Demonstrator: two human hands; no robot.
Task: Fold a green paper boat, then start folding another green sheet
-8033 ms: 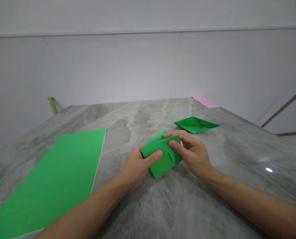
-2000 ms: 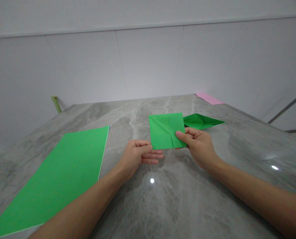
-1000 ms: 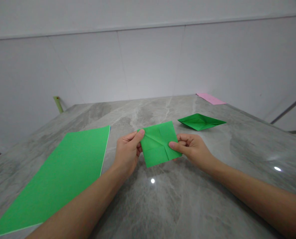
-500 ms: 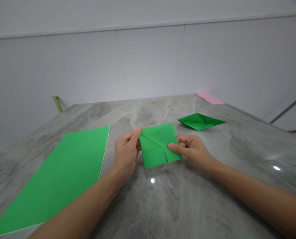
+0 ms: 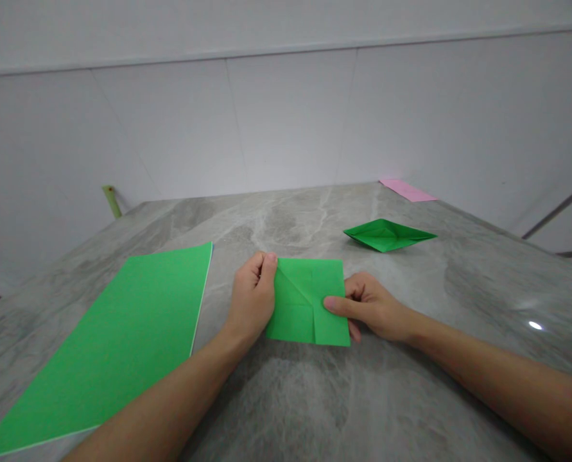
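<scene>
The green square [image 5: 309, 301] of folded paper sits in the middle of the stone counter [image 5: 314, 410], right between the person's hands, and it looks flat or very nearly flat on the stone. Creases run across it: one slants in from its top left corner, another runs down the lower half, and a small flap shows near the bottom.

The left hand [image 5: 251, 298] is curled almost shut at the square's left edge, with its thumb [image 5: 269, 268] pointing up and touching the paper near the top left corner. It seems to have that edge pinched. The right hand [image 5: 370, 307] is half open at the right edge, its thumb [image 5: 336, 305] lying flat across the lower right of the square and its fingers bent beside the edge. From here I can't tell whether those fingers grip the paper from below.

At 1 o'clock from the square, well apart from the hands, lies a folded green paper boat [image 5: 388, 235]. Further out at 1 o'clock, a pink sheet [image 5: 406, 190] lies at the counter's far edge. A large green sheet [image 5: 107, 340] lies at 9 o'clock, just beside the left hand. A green post [image 5: 112, 201] stands at 10 o'clock, past the counter's far corner.
</scene>
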